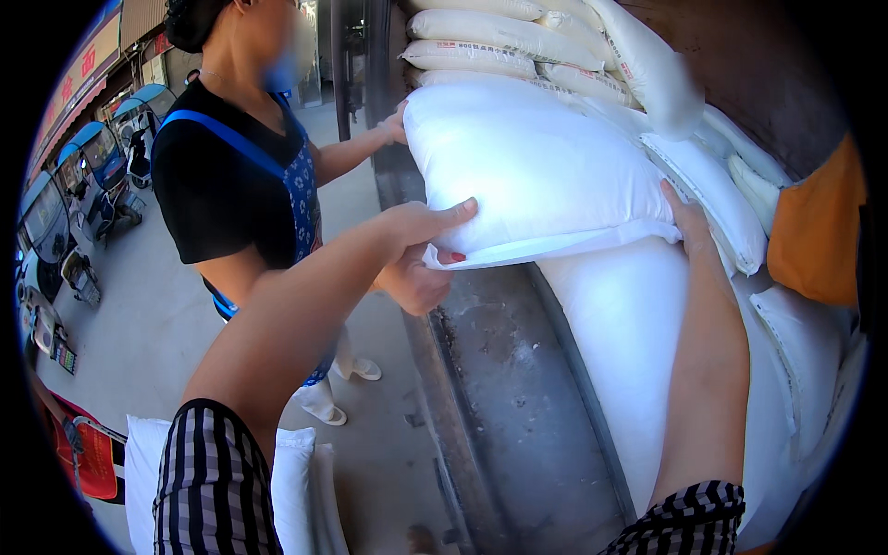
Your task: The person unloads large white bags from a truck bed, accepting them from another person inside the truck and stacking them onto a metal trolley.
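Note:
A full white sack (pixel 527 166) spans the middle, its flat seamed edge facing me. My left hand (pixel 421 225) grips its near left corner, thumb on top and the fingers mostly hidden. At the near right corner, my right hand (pixel 686 217) is closed on the seamed edge. A co-worker (pixel 222 157) in a blue patterned apron stands on the left. One co-worker's hand (pixel 398 123) touches the sack's far left side; the other hand (pixel 421 282) holds near the left corner, just under my left hand. Beneath the sack's right part lies another white sack (pixel 615 342).
Printed white sacks (pixel 499 37) are piled at the back, with more sacks (pixel 805 361) on the right beside an orange cloth (pixel 819 227). A metal bed edge (pixel 435 370) runs down the middle. White sacks (pixel 294 481) sit lower left. Parked scooters (pixel 97 176) line the far left.

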{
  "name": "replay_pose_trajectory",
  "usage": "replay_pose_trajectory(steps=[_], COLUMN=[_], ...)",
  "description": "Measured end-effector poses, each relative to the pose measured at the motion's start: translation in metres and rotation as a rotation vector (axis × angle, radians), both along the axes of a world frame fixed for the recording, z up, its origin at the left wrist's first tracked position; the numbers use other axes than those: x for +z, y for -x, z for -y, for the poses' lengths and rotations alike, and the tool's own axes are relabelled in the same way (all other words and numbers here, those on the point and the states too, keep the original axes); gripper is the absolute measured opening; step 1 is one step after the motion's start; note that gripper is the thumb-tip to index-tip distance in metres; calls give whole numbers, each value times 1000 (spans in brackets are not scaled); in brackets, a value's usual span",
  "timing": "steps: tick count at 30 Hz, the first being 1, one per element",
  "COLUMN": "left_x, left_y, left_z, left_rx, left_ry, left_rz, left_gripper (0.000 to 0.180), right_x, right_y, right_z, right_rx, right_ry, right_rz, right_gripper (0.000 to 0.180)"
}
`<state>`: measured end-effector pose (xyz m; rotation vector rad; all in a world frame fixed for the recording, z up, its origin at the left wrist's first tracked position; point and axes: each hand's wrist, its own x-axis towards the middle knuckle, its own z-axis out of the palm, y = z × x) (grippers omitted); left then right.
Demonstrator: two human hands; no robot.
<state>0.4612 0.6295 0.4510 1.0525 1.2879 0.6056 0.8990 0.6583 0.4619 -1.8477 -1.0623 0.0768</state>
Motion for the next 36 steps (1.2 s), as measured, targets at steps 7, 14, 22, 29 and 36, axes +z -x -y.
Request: replay_pose_trajectory(steps=[7,14,22,29,36], left_x=[7,10,-22,-101,-82], left_y=[-10,-21,-5,174,213], left_z=[30,63,73,67,99], left_rx=[3,69,30,-13,-125], left_ry=[66,371,-121,-119,35], left_rz=[243,418,214,21,50], left_gripper=[65,55,48,46,56], right_x=[-14,7,13,2,-14], right_y=[23,37,41,232,293], right_z=[29,51,62,125,195], right_rx=[235,363,384,420,412], right_ry=[-101,-182,-377,-300,-330], right_rz=[-253,-368,-273,-173,-286], right_gripper=[89,73,63,52,44])
